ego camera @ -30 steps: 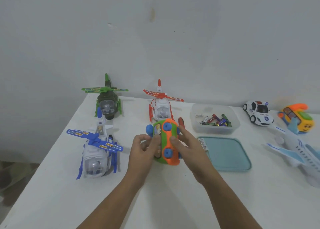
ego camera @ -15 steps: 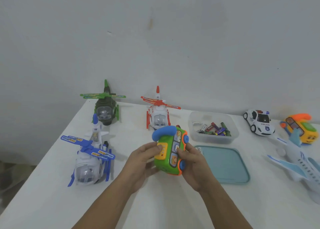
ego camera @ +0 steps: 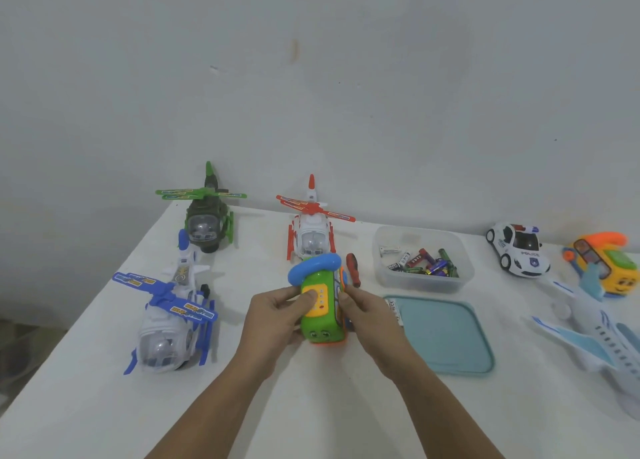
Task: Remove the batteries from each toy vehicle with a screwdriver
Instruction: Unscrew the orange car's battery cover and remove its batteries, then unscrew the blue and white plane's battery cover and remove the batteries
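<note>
green toy vehicle [ego camera: 320, 306] was held top-up over near-centre desk [ego camera: 311, 406] | left hand [ego camera: 277, 314] and right hand [ego camera: 369, 314] were curled round its sides, likely for flipping to hatch | screwdriver [ego camera: 353, 269] was laid just beyond, within reach

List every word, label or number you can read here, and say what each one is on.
"POLICE": on the white toy car.
Rotor stickers on the blue helicopter: lettering, too blurred to read.
Batteries in the clear tub: labels too small to read.
Sticker at the teal lid's left edge: too small to read.
Held green toy: no readable text.
</note>
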Available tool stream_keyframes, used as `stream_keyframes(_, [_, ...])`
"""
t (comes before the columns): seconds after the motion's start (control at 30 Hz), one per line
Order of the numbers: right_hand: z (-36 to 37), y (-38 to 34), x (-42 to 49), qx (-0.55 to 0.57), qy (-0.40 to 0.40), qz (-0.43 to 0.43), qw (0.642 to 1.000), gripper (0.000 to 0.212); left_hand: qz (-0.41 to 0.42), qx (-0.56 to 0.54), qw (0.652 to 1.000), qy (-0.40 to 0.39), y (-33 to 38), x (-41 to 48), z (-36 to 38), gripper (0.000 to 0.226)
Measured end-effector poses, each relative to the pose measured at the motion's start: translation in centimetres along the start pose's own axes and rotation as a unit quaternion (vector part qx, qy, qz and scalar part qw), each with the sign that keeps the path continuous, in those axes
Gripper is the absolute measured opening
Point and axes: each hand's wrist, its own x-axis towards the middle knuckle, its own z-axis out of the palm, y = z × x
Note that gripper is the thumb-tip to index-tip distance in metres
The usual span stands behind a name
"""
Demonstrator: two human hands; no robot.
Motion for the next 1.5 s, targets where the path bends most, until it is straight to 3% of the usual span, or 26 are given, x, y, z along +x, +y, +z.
stream_keyframes(0.1, [0.0, -0.2, 0.2, -0.058, 0.015, 0.007, 0.998, 0.025, 0.024, 0.027, 0.999, 0.010, -0.1, 0.4, 0.1, 0.012])
stream_keyframes(0.27, [-0.1, -0.6, 0.2, 0.015, -0.040, 0.063, 0.997, 0.017, 0.017, 0.078, 0.997, 0.014, -1.1, 1.3, -0.2, 0.011])
stream_keyframes(0.33, [-0.3, -0.3, 0.1, 0.028, -0.057, 0.057, 0.996, 0.025, 0.013, 0.088, 0.996, 0.008, -1.4, 1.5, -0.3, 0.010])
stream_keyframes(0.57, [-1.2, -0.3, 0.3, -0.042, -0.063, 0.005, 0.997, 0.020, 0.017, 0.122, 0.992, 0.018, -1.6, 2.2, 0.0, 0.041])
stream_keyframes(0.73, [-1.0, -0.2, 0.6, -0.077, -0.053, 0.026, 0.995, 0.019, 0.009, 0.148, 0.989, 0.018, -1.5, 2.7, -0.2, 0.039])
stream_keyframes(0.83, [-0.9, -0.4, 0.8, -0.100, -0.037, 0.041, 0.993, 0.018, 0.000, 0.151, 0.988, 0.008, -1.6, 2.4, -0.3, 0.052])
stream_keyframes(0.97, [-0.7, -0.7, 1.1, -0.101, -0.023, 0.058, 0.993, 0.021, 0.020, 0.170, 0.985, 0.031, -1.5, 2.4, 0.0, 0.013])
stream_keyframes(1.03, [-0.7, -0.9, 1.1, -0.096, -0.026, 0.065, 0.993, 0.021, 0.034, 0.176, 0.983, 0.040, -1.4, 2.4, 0.1, 0.006])
stream_keyframes(1.1, [-0.7, -1.0, 0.9, -0.092, -0.025, 0.073, 0.993, 0.022, 0.037, 0.169, 0.984, 0.045, -1.6, 2.0, 0.1, 0.016])
stream_keyframes(1.2, [-0.8, -1.3, 0.9, -0.093, -0.030, 0.080, 0.992, 0.020, 0.029, 0.132, 0.990, 0.044, -2.0, 1.2, -0.4, 0.060])
stream_keyframes(1.27, [-1.1, -1.6, 1.1, -0.111, -0.028, 0.077, 0.990, 0.015, 0.012, 0.108, 0.993, 0.044, -2.3, 0.8, -0.7, 0.070])
stream_keyframes(1.33, [-1.5, -2.1, 1.2, -0.163, -0.013, 0.082, 0.983, 0.020, 0.006, 0.103, 0.993, 0.052, -2.3, 0.3, -0.9, 0.052])
stream_keyframes(1.4, [-1.6, -2.7, 1.1, -0.248, 0.010, 0.079, 0.965, 0.043, 0.010, 0.113, 0.992, 0.062, -2.6, -0.2, -1.4, 0.036])
stream_keyframes(1.5, [-1.3, -4.0, 0.3, -0.343, 0.047, 0.031, 0.938, 0.044, 0.027, 0.153, 0.986, 0.066, -3.2, -1.2, -2.6, 0.036])
